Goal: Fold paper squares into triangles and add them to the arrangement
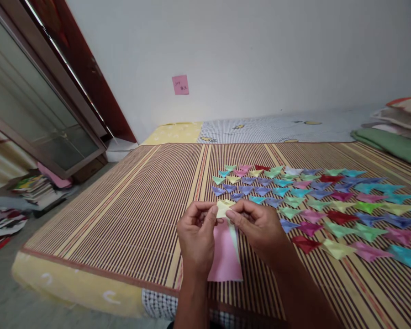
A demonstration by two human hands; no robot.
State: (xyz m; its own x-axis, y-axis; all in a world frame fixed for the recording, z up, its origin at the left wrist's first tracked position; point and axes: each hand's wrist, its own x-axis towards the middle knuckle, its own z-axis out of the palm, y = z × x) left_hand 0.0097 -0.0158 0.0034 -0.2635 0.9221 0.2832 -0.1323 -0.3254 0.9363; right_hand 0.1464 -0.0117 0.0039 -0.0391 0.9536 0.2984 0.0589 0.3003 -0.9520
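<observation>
A small pale yellow folded paper point(223, 208) is pinched between my two hands, above the striped mat. My left hand point(198, 230) grips its left side with thumb and forefinger. On its right side, my right hand point(256, 226) holds it the same way. Beneath my hands lies pink paper point(225, 256), with a light green edge showing along its right side. Several rows of folded paper pieces point(340, 217) in many colours spread over the mat to the right.
The striped mat point(123, 219) covers a bed against a white wall, where a pink note point(180, 85) is stuck. Folded cloths point(393, 137) are piled at the right. Books point(36, 192) are stacked on the left, below a glass-panelled door point(51, 114).
</observation>
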